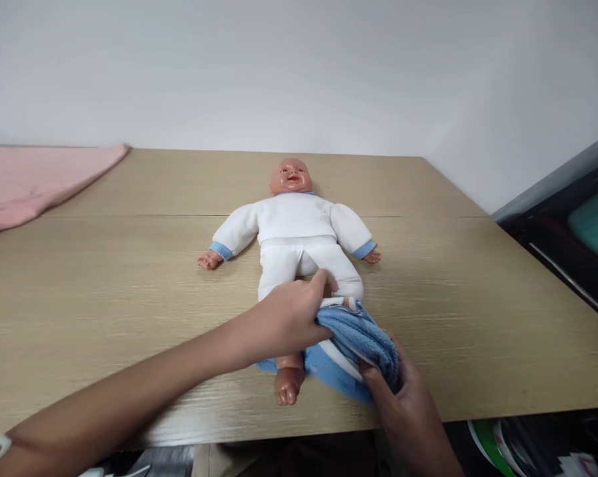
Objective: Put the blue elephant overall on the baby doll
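Observation:
A baby doll (299,218) in a white top and white bottoms with blue cuffs lies on its back, head toward the wall. Bunched blue cloth with white trim, which looks like doll trousers (353,334), is gathered around its lower leg on the right side. My left hand (303,311) reaches across the doll's legs and pinches the upper left edge of this cloth. From the lower right, my right hand (400,391) grips the bunched folds, thumb on top. One bare doll foot (288,386) shows below my left wrist; the other foot is hidden by the cloth.
The wooden table (130,285) has its near edge just below the doll's feet. A pink cloth (35,182) lies at the far left. Beyond the right edge stands a dark-framed object (577,225) with a teal area. Several items lie below the table at lower right.

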The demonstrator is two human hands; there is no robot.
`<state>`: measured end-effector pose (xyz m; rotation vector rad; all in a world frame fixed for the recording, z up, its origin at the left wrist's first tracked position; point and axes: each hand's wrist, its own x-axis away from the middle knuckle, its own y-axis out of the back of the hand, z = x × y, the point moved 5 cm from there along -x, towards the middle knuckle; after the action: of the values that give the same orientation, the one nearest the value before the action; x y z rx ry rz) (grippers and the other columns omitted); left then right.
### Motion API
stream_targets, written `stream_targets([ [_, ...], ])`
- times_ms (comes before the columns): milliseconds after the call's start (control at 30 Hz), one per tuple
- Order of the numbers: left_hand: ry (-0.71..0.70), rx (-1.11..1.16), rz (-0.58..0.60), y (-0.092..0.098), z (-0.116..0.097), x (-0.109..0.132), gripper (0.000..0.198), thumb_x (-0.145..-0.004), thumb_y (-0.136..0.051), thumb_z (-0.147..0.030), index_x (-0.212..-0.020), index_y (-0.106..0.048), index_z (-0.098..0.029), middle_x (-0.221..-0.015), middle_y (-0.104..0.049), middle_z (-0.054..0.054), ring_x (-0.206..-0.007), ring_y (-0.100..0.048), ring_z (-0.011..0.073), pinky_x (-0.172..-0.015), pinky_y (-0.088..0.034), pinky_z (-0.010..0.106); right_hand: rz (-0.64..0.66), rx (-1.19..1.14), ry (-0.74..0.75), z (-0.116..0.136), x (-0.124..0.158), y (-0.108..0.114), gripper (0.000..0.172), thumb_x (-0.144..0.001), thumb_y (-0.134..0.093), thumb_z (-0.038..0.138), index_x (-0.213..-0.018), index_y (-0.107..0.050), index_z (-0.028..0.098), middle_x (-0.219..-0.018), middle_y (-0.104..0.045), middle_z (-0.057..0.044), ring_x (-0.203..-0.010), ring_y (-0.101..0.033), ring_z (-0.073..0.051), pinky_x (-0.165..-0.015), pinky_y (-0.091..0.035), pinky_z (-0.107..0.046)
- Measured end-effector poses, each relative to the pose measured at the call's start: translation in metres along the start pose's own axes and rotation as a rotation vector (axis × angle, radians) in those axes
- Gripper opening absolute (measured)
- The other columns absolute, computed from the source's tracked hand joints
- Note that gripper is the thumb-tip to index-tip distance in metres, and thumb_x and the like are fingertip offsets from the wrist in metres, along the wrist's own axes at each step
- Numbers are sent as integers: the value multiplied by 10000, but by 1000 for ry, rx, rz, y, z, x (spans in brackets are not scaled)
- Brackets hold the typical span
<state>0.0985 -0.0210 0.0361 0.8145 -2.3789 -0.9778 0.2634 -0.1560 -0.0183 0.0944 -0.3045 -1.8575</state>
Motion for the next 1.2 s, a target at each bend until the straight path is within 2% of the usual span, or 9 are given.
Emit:
stream_targets([
  [133,-26,107,-21,3,3,1,525,-854,-717,-258,-1347,-548,-192,-1175,-799,114,-1084,-762,352,-862,-506,435,4,-87,-87,-8,0,-1,413,-943,-752,359,-1346,-734,272,-1260,-859,-89,-1175,-816,-344,-1076,-664,-518],
  [233,-40,137,-29,3,5,1,499,-892,-710,-303,-1353,-557,-192,-1162,-799,109,-1070,-759,348,-867,-510,438,-18,-100,-84,-4,-3,-3,390,-1013,-741,454,-1348,-760,255,-1335,-848,-120,-1281,-794,-357,-1130,-649,-530],
  [367,-35,140,11,0,6,1,512,-901,-697,-301,-1380,-551,-191,-1137,-794,103,-1031,-762,345,-846,-518,441,-44,-107,-37,9,-12,-8,459,-1053,-718,574,-1380,-766,255,-1451,-803,-130,-1431,-719,-349,-1233,-587,-499],
  [533,-12,190,35,4,4,1,643,-834,-745,-214,-1445,-546,-201,-1281,-789,127,-1161,-754,359,-946,-550,463,-42,-15,13,2,-20,-6,347,-1044,-685,448,-1321,-752,248,-1293,-843,-108,-1234,-799,-324,-1088,-668,-453],
  [733,10,282,-12,8,4,2,525,-888,-742,-210,-1396,-608,-212,-1354,-799,119,-1267,-748,365,-1042,-564,492,-7,11,13,-17,-14,-4,536,-884,-763,348,-1409,-701,264,-1386,-808,-102,-1295,-783,-346,-1111,-663,-503],
  [867,-12,359,-39,8,2,3,579,-868,-736,-171,-1424,-576,-200,-1417,-775,126,-1323,-730,358,-1084,-551,486,-12,-19,25,-6,-3,-15,467,-923,-702,292,-1389,-687,293,-1360,-809,-84,-1256,-791,-332,-1073,-679,-482],
  [967,-1,415,-14,8,0,4,561,-848,-736,-156,-1383,-574,-202,-1330,-800,105,-1262,-748,336,-1004,-565,439,-74,-54,-1,-6,3,-19,397,-1003,-703,372,-1385,-637,287,-1297,-819,-93,-1188,-808,-324,-1037,-685,-463],
  [1033,-11,408,3,10,0,4,493,-841,-766,-188,-1305,-603,-208,-1224,-804,76,-1158,-762,317,-916,-562,405,-130,-73,6,-10,1,-16,433,-1024,-745,469,-1386,-604,278,-1291,-811,-102,-1176,-804,-319,-1028,-678,-445],
  [1200,-99,308,14,18,0,5,268,-887,-767,-272,-1114,-630,-227,-1002,-737,3,-915,-719,238,-768,-495,338,-97,-143,100,-21,-15,-7,493,-996,-828,550,-1350,-627,272,-1268,-802,-110,-1102,-800,-294,-958,-673,-399],
])
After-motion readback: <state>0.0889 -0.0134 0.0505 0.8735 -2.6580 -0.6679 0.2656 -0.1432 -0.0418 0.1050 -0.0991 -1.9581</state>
